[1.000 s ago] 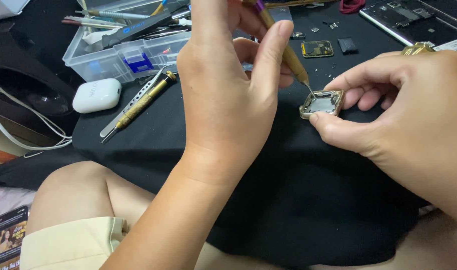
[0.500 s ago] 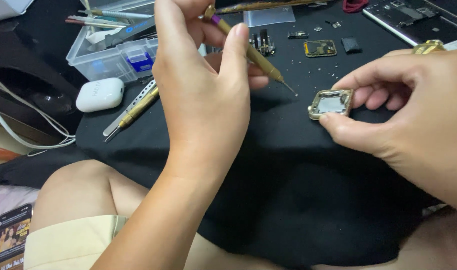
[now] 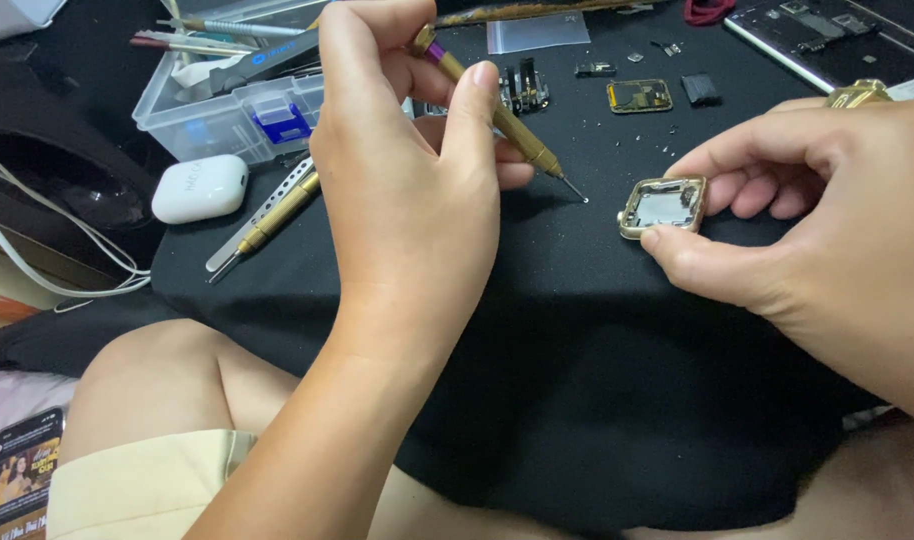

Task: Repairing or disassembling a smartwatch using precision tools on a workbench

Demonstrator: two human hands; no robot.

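1. Lying to the right of the left hand [image 3: 407,190] and just under the fingertips of the right hand [image 3: 827,200]: a small squarish gold-rimmed case [image 3: 664,206], flat on the black cloth [image 3: 597,400] over the table, open face up.
2. Being pinched by the right hand, thumb pressing the near edge and fingers curling over the far edge; hand narrowly closed on it, wrist coming in from the right.
3. Being gripped in the left hand: a slim brass screwdriver [image 3: 497,120], thumb and fingers wrapped tight about its shaft, purple cap end up and away.
4. Running along a slant: the driver's long axis, from upper left down to lower right, tip [image 3: 584,199] pointing at the case.
5. Hovering or resting just left of the case, close to it but apart; touching the cloth or not, cannot tell.
6. Sitting nearer the case: the right hand, already on it; the left reaching it only through the driver tip.
7. Lying left of the left hand: a second brass tool [image 3: 277,212], a white earbud case [image 3: 199,187] and a clear parts box [image 3: 227,110].
8. Lying beyond both hands: small loose parts [image 3: 639,96].
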